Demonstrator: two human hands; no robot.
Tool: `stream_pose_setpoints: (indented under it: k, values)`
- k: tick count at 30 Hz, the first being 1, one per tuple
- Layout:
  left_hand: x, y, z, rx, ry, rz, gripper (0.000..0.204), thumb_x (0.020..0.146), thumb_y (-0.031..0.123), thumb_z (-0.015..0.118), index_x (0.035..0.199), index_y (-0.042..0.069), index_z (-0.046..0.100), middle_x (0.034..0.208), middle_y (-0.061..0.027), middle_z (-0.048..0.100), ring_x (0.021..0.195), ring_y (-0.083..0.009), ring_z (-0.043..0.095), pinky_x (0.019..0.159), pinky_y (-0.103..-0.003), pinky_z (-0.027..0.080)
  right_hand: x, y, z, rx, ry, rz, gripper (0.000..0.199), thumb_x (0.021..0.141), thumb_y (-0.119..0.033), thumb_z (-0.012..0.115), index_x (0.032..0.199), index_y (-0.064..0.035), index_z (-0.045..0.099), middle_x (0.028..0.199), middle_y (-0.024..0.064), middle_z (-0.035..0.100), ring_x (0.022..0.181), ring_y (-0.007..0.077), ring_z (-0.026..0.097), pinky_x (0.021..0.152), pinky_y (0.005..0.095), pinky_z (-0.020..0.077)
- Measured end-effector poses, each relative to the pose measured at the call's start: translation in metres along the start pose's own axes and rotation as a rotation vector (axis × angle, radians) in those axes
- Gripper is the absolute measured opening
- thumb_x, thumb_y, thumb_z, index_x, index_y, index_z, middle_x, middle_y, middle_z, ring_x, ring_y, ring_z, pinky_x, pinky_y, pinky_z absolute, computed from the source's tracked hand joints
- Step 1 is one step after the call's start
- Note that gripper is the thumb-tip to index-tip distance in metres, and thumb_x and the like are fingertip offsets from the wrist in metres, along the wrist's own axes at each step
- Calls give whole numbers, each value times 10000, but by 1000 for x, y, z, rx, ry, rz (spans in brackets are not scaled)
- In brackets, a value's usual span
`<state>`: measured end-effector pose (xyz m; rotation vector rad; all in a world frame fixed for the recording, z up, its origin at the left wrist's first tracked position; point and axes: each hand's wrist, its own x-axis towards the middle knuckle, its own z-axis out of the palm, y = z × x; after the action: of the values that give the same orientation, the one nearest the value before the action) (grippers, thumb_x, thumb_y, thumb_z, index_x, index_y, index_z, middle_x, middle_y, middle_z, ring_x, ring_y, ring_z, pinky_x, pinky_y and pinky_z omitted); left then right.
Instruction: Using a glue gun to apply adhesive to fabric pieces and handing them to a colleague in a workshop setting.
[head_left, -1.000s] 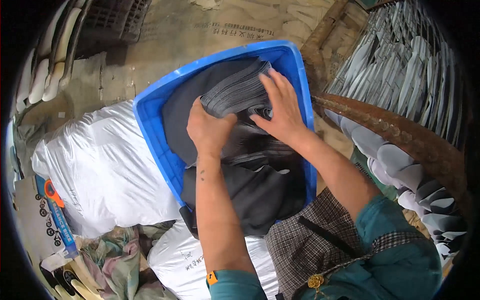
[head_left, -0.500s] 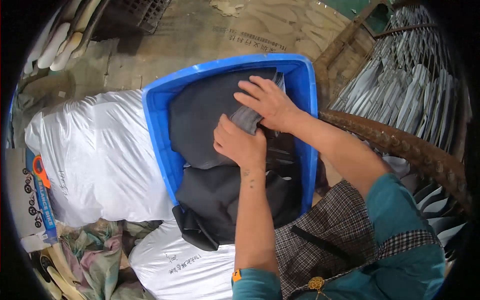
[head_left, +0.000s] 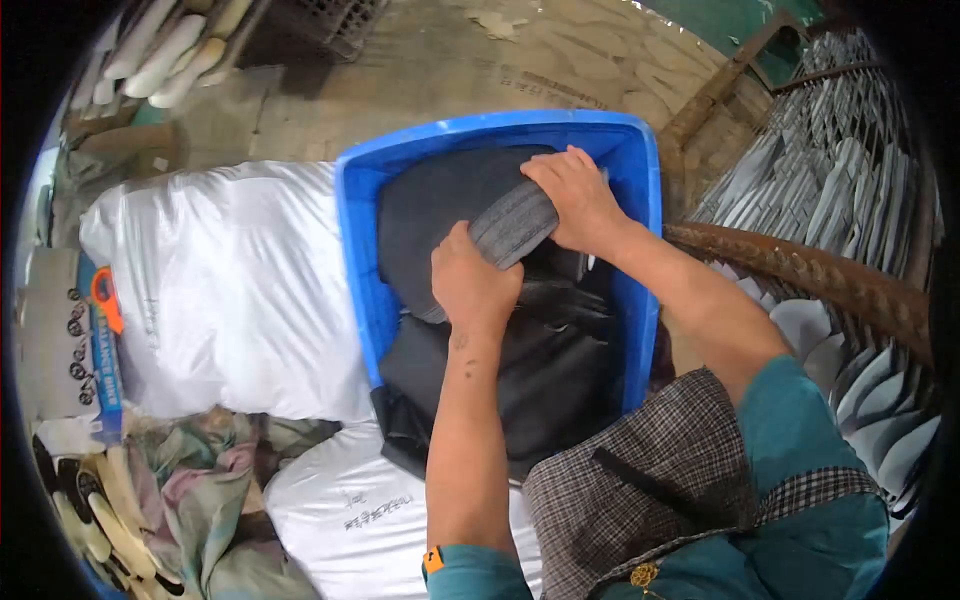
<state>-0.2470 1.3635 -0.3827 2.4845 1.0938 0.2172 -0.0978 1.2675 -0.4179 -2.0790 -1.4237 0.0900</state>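
Observation:
My left hand and my right hand are both closed on a bent stack of thin grey sheets, whose layered edge faces up between them. The left grips its near end, the right its far end. The stack is held over a blue plastic bin. Inside the bin, a smooth dark grey sheet piece lies toward the far left. Black, leather-like material fills the near part, and a flap of it hangs over the near left rim. My forearms cover part of the contents.
White stuffed sacks lie left of the bin and in front of it. A cardboard box with an orange looped object stands far left. At right, a rusty metal bar runs below a rack of hanging grey pieces.
The grey stack is now bent into an arch with more of its layered edge showing. My right hand has wrapped round its far end. The whole view has shifted slightly.

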Motion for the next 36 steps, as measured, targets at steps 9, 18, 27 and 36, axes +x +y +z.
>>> stream_pose_setpoints:
  k: [9,18,27,36]
  values:
    - [-18,31,-126,-141,58,-55,651,512,171,744,1113,19,547,981,-205,598,940,-352,568,834,-395,460,38,-95,-121,69,-73,-57,564,539,-48,652,1087,-37,521,951,111,549,892,304,511,775,388,445]
    - [-155,114,-249,-334,-1,-62,598,519,122,717,1083,34,538,1001,-150,590,932,-331,558,811,-393,461,-46,-205,-264,130,-223,34,640,511,-11,654,1133,2,503,1039,198,554,977,379,523,847,422,437]
    - [-347,201,-311,-353,-102,-295,629,562,192,715,1139,39,517,1051,-165,577,987,-335,547,843,-397,454,-168,-268,-384,143,-459,-84,679,446,-109,704,1090,-17,512,966,183,527,868,385,529,752,430,463]
    - [-460,224,-302,-356,-455,59,614,596,276,729,1134,49,540,1049,-195,590,1006,-344,552,857,-415,444,-336,-317,-452,45,-486,113,667,495,-211,710,1099,-16,504,942,159,544,911,342,520,718,457,464]
